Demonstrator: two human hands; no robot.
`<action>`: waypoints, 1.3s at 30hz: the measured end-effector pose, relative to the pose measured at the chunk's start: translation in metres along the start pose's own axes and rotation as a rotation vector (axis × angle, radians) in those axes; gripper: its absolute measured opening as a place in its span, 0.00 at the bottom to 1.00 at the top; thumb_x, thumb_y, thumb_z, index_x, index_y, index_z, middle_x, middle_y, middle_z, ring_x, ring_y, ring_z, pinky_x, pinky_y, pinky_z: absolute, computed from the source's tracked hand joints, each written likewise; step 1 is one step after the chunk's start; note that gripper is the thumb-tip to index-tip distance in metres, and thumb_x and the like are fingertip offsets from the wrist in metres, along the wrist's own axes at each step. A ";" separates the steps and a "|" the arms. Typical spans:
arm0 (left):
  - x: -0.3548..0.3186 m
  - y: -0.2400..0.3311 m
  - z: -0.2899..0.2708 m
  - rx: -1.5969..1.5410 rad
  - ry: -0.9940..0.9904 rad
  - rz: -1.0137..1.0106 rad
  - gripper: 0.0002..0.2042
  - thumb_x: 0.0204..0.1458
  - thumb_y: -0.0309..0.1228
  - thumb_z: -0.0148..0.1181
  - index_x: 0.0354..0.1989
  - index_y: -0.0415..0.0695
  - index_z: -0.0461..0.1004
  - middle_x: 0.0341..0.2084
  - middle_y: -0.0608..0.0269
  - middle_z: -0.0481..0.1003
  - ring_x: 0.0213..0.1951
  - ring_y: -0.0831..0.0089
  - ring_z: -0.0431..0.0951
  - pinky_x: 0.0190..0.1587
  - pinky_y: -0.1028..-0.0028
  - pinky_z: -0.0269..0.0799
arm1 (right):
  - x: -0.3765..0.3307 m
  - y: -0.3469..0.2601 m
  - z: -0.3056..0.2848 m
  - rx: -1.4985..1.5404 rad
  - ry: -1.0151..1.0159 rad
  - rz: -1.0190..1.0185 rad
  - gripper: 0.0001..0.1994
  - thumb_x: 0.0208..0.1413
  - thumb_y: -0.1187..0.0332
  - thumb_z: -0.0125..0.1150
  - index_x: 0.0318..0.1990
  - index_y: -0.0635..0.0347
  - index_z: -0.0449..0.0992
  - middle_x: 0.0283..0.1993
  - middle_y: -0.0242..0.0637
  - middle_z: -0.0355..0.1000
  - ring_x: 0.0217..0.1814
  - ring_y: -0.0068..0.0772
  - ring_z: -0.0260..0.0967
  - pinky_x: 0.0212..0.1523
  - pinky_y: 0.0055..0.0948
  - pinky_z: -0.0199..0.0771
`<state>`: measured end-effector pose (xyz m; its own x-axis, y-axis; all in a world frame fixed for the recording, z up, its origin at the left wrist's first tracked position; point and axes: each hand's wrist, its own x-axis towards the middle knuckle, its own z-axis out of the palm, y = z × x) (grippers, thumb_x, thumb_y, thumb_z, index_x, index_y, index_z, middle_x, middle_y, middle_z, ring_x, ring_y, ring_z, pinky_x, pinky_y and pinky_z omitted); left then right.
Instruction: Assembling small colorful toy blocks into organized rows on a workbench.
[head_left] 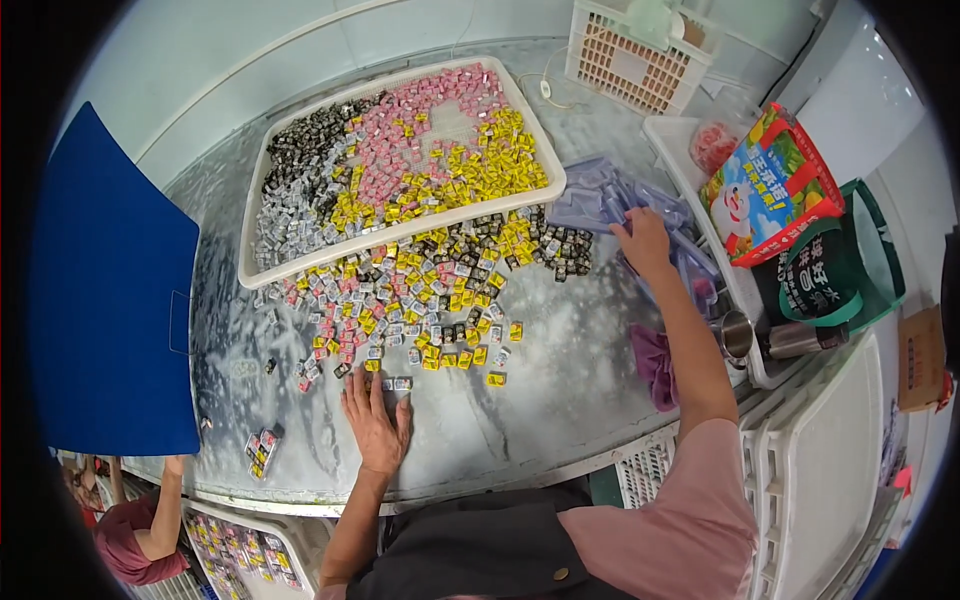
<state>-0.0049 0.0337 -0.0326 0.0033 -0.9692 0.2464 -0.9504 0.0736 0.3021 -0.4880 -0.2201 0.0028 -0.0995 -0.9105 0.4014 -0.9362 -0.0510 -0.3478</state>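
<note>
My left hand (376, 430) lies flat near the front of the table, fingers stretched out. Its fingertips touch the near edge of a spread of small glossy blocks (430, 310) in yellow, pink, black and silver. A short row of blocks (398, 384) sits right by those fingertips. Over at the right, my right hand (645, 240) reaches into a heap of clear bluish plastic packaging (590, 195), its thumb and fingers closed on a piece of it. Behind the loose blocks, a large white tray (400, 237) holds many more, roughly grouped by colour.
A filled clear pack (262, 453) lies front left. A blue panel (120, 290) stands at the left, with another person's arm (165, 510) below it. Right: purple cloth (654, 367), metal cup (735, 338), colourful bag (770, 190), green bag (840, 270). A white basket (640, 65) stands behind.
</note>
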 end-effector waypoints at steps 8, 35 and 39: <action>0.002 0.005 -0.002 0.000 0.037 0.020 0.28 0.59 0.37 0.57 0.67 0.39 0.62 0.70 0.41 0.55 0.72 0.42 0.51 0.72 0.44 0.42 | -0.077 -0.005 -0.034 -0.300 -0.305 0.121 0.13 0.55 0.62 0.66 0.35 0.66 0.80 0.38 0.52 0.74 0.45 0.56 0.74 0.44 0.48 0.74; 0.004 0.009 -0.002 -0.057 0.031 -0.027 0.30 0.57 0.41 0.60 0.66 0.37 0.64 0.69 0.41 0.56 0.71 0.39 0.52 0.71 0.42 0.44 | -0.086 0.036 -0.042 -0.317 0.017 -0.339 0.09 0.54 0.78 0.50 0.41 0.62 0.74 0.43 0.53 0.72 0.50 0.58 0.68 0.49 0.47 0.70; -0.002 0.004 -0.006 -0.036 0.066 -0.036 0.30 0.58 0.43 0.59 0.65 0.39 0.64 0.69 0.41 0.56 0.70 0.36 0.52 0.70 0.41 0.45 | -0.120 -0.106 -0.065 -0.102 -0.066 -0.501 0.07 0.52 0.78 0.54 0.39 0.62 0.74 0.38 0.49 0.71 0.43 0.56 0.68 0.44 0.49 0.69</action>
<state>-0.0066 0.0375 -0.0261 0.0584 -0.9538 0.2946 -0.9377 0.0489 0.3441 -0.3987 -0.0784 0.0470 0.3877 -0.8088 0.4422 -0.8920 -0.4501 -0.0411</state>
